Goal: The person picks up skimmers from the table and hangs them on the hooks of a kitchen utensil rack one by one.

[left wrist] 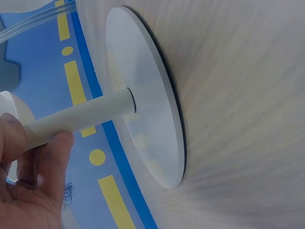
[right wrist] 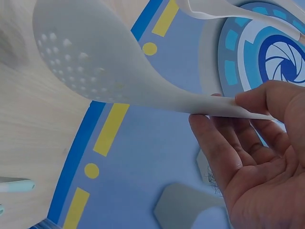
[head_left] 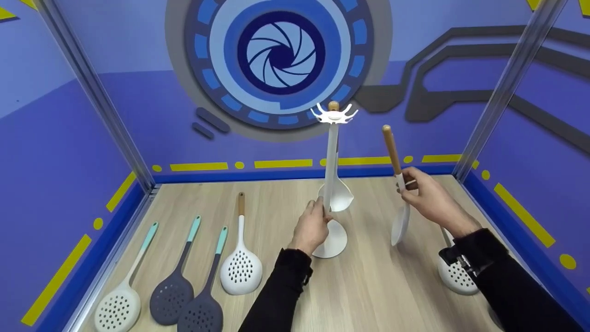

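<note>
My left hand [head_left: 311, 227] grips the white pole [head_left: 330, 161] of an upright stand low down, just above its round base [left wrist: 143, 95]. Hooks [head_left: 334, 116] ring the stand's top, and a white ladle [head_left: 341, 193] hangs from them on the far side. To the right of the stand, my right hand [head_left: 431, 198] pinches the white neck of a slotted utensil [right wrist: 95, 62]. Its wooden handle [head_left: 392, 148] points up and its perforated head hangs down, above the table. In the right wrist view, thumb and fingers of the right hand [right wrist: 257, 148] close on the neck.
On the table's left lie a white slotted utensil with a wooden handle [head_left: 241, 269], two dark ones [head_left: 171, 297] and a pale one [head_left: 118, 309] with mint handles. Another white slotted head [head_left: 457, 276] lies beneath my right forearm. Printed panels [head_left: 138, 115] enclose the table.
</note>
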The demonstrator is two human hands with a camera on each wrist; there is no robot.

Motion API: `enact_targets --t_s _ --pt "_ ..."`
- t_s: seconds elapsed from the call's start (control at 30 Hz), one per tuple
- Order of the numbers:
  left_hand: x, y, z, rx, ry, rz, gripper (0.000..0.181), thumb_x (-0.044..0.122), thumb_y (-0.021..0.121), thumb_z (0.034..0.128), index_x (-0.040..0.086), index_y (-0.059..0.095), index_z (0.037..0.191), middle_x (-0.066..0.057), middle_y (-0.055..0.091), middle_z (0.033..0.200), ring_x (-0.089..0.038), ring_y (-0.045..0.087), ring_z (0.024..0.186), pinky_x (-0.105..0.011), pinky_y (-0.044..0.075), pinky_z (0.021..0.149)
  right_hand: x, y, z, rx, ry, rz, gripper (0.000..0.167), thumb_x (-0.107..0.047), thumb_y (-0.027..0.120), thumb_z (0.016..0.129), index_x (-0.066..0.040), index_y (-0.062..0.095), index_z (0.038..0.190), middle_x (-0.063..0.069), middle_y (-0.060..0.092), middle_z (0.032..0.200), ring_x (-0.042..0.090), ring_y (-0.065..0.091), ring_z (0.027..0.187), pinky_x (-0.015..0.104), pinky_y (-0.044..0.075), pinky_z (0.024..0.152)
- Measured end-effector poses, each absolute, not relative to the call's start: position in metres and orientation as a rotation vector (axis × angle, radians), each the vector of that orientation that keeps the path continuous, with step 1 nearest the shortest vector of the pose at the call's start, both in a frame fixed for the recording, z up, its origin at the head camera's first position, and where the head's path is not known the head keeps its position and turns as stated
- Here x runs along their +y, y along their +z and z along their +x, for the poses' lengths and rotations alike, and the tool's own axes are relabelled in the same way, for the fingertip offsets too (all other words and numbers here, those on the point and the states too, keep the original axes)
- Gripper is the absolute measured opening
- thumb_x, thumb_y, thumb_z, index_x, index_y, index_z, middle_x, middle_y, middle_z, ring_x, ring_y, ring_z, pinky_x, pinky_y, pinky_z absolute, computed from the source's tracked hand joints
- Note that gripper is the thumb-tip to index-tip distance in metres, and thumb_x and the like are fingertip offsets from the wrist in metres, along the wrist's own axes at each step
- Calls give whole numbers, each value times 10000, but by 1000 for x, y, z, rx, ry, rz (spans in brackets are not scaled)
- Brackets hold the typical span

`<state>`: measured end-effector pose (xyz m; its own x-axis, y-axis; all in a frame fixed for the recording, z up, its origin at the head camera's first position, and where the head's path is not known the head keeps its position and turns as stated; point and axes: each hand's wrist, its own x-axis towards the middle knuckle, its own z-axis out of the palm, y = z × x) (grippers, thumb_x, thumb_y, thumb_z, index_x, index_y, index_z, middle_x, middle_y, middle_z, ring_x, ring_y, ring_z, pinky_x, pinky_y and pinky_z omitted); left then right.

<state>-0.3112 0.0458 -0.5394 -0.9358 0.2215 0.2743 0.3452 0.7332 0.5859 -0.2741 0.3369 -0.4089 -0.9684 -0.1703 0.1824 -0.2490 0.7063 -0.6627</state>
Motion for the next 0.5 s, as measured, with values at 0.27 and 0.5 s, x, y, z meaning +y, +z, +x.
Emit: enact_targets --t_s 0.27,0.5 --pt "46 -539 -310 -2751 -986 -448 506 230 668 975 122 468 1427 -23 568 1100 -206 647 1038 -394 553 867 331 -400 -279 -2742 1067 390 357 -28 600 989 -28 529 1339 200 609 1229 355 643 1098 512 546 869" --pt "46 -538 -310 -2734 -969 -471 533 216 670 974 98 456 1448 -49 578 1121 -231 652 1066 -404 545 903 325 -391 -282 -2704 1053 422 346 -23 586 997 -42 528 1338 199 608 1216 372 637 1101 543 535 872"
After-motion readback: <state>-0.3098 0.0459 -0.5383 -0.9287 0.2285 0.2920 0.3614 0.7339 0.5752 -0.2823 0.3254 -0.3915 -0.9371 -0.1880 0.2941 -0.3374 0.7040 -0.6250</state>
